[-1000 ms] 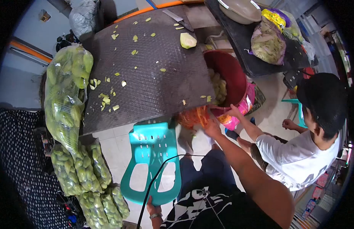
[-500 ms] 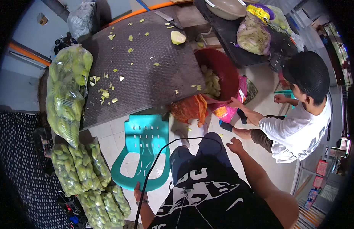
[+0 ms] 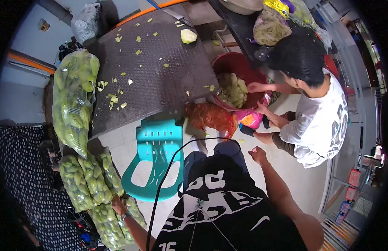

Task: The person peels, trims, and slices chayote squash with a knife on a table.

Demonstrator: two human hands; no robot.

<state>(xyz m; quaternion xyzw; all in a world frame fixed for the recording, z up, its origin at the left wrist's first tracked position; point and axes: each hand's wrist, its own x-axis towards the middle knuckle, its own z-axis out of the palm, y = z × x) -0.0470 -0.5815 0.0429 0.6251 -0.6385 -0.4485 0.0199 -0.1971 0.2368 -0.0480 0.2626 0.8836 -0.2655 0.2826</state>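
1. Got some clear bags of green vegetables [image 3: 93, 178] at lower left, bunched together just left of a teal chair [image 3: 160, 160].
2. Seeing the left hand [image 3: 118, 206] right at those bags, near the seam between upper and lower rows. Can't tell if clamped on plastic or just loose in the fingers, tbh.
3. Also spotting a bigger bag [image 3: 72, 102] on the left end of the table [image 3: 150, 85], with scattered peelings [image 3: 114, 99] beside it.
4. Seeing the right hand [image 3: 257, 154] well apart from the bags, near the right knee, with fingers loosely bent, slightly apart.
5. Farther out, got a red tub [image 3: 227, 62] of pale pieces [image 3: 234, 91] with a co-worker's hand [image 3: 256, 87] reaching in.
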